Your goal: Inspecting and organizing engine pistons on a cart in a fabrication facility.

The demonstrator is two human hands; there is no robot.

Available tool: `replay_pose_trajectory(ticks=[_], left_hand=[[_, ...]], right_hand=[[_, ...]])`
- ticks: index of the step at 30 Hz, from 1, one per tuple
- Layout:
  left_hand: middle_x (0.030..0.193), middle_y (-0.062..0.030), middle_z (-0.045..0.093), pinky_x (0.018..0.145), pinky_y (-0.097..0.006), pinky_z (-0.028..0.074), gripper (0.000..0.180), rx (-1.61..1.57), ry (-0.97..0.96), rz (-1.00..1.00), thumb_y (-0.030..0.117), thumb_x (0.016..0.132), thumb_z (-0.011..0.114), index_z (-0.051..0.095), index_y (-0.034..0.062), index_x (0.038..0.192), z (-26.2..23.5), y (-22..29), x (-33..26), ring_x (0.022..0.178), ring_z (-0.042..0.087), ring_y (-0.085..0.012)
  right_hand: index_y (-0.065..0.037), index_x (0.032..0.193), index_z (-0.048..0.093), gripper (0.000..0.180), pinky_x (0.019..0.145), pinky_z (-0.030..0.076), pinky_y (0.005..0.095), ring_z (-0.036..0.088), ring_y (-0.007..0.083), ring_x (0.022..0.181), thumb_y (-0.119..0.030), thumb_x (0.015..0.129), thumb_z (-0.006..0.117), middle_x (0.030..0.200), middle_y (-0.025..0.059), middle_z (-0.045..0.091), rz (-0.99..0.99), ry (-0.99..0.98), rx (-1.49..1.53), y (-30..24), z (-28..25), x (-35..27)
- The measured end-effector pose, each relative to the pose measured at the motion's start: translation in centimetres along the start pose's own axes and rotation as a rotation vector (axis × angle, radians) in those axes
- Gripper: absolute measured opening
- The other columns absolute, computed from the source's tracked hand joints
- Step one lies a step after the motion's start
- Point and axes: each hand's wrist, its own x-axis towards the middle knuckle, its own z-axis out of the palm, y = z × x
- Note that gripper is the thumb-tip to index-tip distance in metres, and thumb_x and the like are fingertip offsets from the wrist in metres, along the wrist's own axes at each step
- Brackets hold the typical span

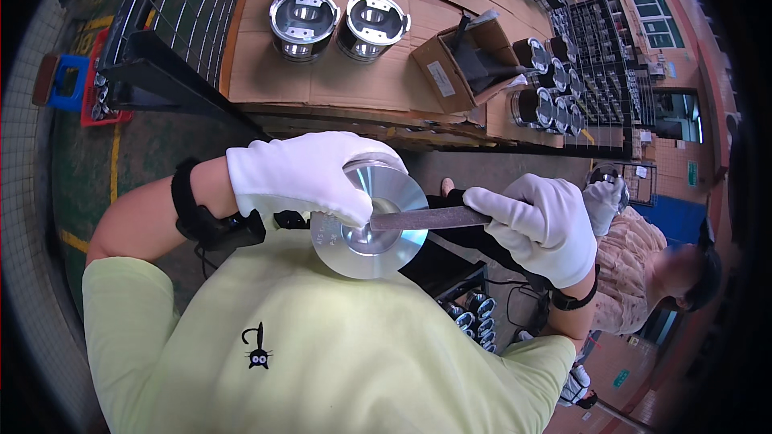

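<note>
Both my hands wear white gloves. With its thumb over the face and the fingers behind, my left hand (310,177) grips a shiny metal piston (396,253) close to my chest. The piston's round crown faces me, with a bowl in its middle. In my right hand (543,229) is a flat grey file (430,219), the fingers wrapped round its right end. The file's other end lies across the piston's crown over the bowl, near my left thumb. Whether it presses on the metal I cannot tell.
Ahead stands a cardboard-covered bench (322,84) with several pistons (374,28) and an open cardboard box (462,72). A wire mesh rack (173,20) is at the left. More pistons (481,305) sit low at the right. Another person (643,273) is close on my right.
</note>
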Motion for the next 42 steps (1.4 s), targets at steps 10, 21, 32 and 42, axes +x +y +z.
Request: replay_pose_trajectory(ticks=[10,21,32,42], left_hand=[[0.121,-0.0098,0.061,0.1,-0.033,0.046,0.065,-0.051,0.013,-0.017,0.012,0.066,0.069,0.056,0.0036,0.13,-0.2,-0.1,0.1,0.113,0.058,-0.0173],[0.124,-0.0106,0.058,0.103,-0.033,0.044,0.067,0.001,0.035,-0.077,0.013,0.065,0.069,0.056,0.0035,0.13,0.0,0.3,0.6,0.117,0.055,-0.0202],[0.122,-0.0096,0.06,0.102,-0.033,0.044,0.066,-0.018,0.019,-0.044,0.011,0.065,0.07,0.056,0.0024,0.129,-0.4,0.4,0.8,0.116,0.055,-0.0183],[0.116,-0.0095,0.063,0.095,-0.032,0.049,0.063,-0.07,-0.003,-0.058,0.009,0.066,0.066,0.056,0.0025,0.128,-0.3,1.0,0.4,0.107,0.059,-0.0147]], right_hand=[[-0.021,0.112,0.072,0.036,0.048,0.04,0.0332,0.053,0.0194,0.053,-0.018,0.076,0.076,0.067,-0.0016,0.052,-0.004,0.029,0.004,-0.6,-0.8,0.0],[-0.019,0.111,0.073,0.031,0.052,0.041,0.033,0.056,0.018,0.059,-0.021,0.08,0.072,0.068,-0.0034,0.053,0.046,0.008,-0.085,-1.1,-1.4,-0.9],[-0.022,0.114,0.069,0.043,0.045,0.041,0.0324,0.054,0.0184,0.051,-0.015,0.073,0.078,0.066,-0.0015,0.055,0.004,0.048,-0.074,-0.1,-0.9,-0.6],[-0.022,0.113,0.068,0.043,0.045,0.041,0.0322,0.053,0.0182,0.051,-0.008,0.072,0.075,0.065,-0.0018,0.053,-0.005,0.073,-0.054,0.2,-0.3,-0.2]])
